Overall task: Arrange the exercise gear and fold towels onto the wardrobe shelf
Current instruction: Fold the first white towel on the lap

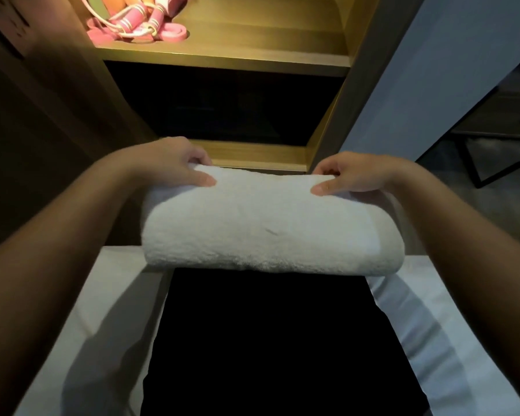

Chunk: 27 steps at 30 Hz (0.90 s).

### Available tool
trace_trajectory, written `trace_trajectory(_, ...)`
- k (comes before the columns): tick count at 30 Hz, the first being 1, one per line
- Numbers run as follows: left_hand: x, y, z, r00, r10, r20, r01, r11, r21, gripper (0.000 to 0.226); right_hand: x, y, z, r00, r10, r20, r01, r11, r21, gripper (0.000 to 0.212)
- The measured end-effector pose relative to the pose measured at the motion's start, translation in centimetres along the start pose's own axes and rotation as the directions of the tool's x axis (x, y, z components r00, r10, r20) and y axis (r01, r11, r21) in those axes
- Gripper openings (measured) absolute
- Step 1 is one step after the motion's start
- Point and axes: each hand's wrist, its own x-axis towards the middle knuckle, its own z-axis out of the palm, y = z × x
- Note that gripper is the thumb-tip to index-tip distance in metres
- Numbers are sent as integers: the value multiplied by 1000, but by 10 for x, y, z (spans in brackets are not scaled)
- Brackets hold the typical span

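Note:
A folded white towel is held flat in the air in front of the wardrobe, above my lap. My left hand grips its far left corner, thumb on top and fingers curled under. At the far right corner my right hand grips the towel the same way. Pink exercise gear, with skipping-rope handles and bands, lies at the left of the lit upper wardrobe shelf.
Below the lit shelf is a dark open compartment, then a lower wooden shelf edge. White bedding lies on both sides of my dark legs. A dark metal-framed table stands at the right by the pale wall.

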Motion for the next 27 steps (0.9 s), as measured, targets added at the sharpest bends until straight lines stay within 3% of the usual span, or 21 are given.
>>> trace_trajectory(2, 16, -4, 12, 988, -25, -154, 29, 999, 19, 20, 14, 11, 5, 995, 23, -92, -20, 999, 26, 22)
trace_trajectory(5, 32, -7, 37, 962, -87, -258, 75, 996, -56, 20, 31, 23, 18, 981, 26, -192, -23, 1000, 18, 24)
trace_trajectory(8, 37, -18, 49, 857, -346, -382, 232, 921, -314, 37, 42, 27, 26, 952, 18, -306, -13, 1000, 16, 22)
trace_trajectory(10, 30, -28, 48, 806, -530, -261, 337, 775, -534, 50, 48, 26, 26, 934, 25, -357, -19, 1000, 20, 23)
trace_trajectory(13, 13, -37, 48, 817, -576, 37, 458, 609, -648, 69, 53, 21, 28, 927, 58, -371, -66, 998, -9, 28)
trace_trajectory(15, 4, -42, 53, 805, -586, 91, 467, 531, -707, 66, 54, 16, 27, 936, 97, -338, -115, 993, -33, 31)
trace_trajectory(17, -1, -40, 58, 800, -596, 74, 437, 492, -753, 48, 56, 7, 26, 939, 156, -305, -187, 980, -72, 35)
trace_trajectory(19, -1, -35, 59, 802, -598, 10, 378, 494, -783, 33, 58, -7, 30, 931, 160, -327, -212, 969, -130, 40)
trace_trajectory(22, 5, -32, 57, 818, -571, -71, 292, 519, -803, 30, 60, -31, 52, 947, 54, -317, -87, 992, -94, 53)
trace_trajectory(27, 16, -37, 63, 864, -504, 24, 411, 676, -611, 41, 64, -28, 85, 971, 102, -217, -154, 959, -238, 66)
